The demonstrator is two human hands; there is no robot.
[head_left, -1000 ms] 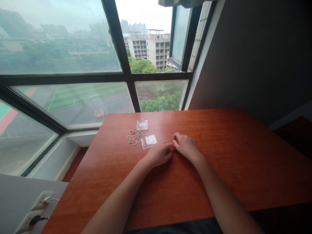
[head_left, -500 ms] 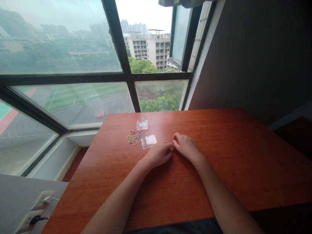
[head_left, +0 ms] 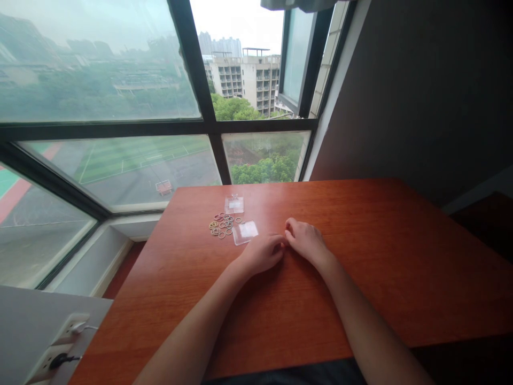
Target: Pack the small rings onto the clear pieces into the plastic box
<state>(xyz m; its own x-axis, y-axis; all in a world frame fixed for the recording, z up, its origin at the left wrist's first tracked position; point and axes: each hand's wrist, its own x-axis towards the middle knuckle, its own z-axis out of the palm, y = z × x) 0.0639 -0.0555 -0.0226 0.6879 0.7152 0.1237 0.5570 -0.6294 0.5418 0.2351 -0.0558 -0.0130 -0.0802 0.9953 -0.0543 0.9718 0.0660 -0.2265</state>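
Note:
My left hand (head_left: 265, 251) and my right hand (head_left: 304, 238) rest close together over the wooden table (head_left: 280, 315), their fingertips meeting or nearly so. Both have curled, closed fingers; whatever is between them is hidden or too small to make out. Just beyond my left hand lies a clear square plastic case (head_left: 244, 232) with a pale patch on it. To its left is a loose pile of several small metal rings (head_left: 223, 224), some silvery, some golden. A second clear plastic piece (head_left: 234, 204), with a small tab at its top, lies behind the rings.
A dark window frame (head_left: 210, 127) stands past the table's far edge, and one pane (head_left: 297, 59) is swung open. At lower left, a wall socket (head_left: 60, 359) has plugs and cords in it, beside the table. A dark wall (head_left: 412, 96) rises at right.

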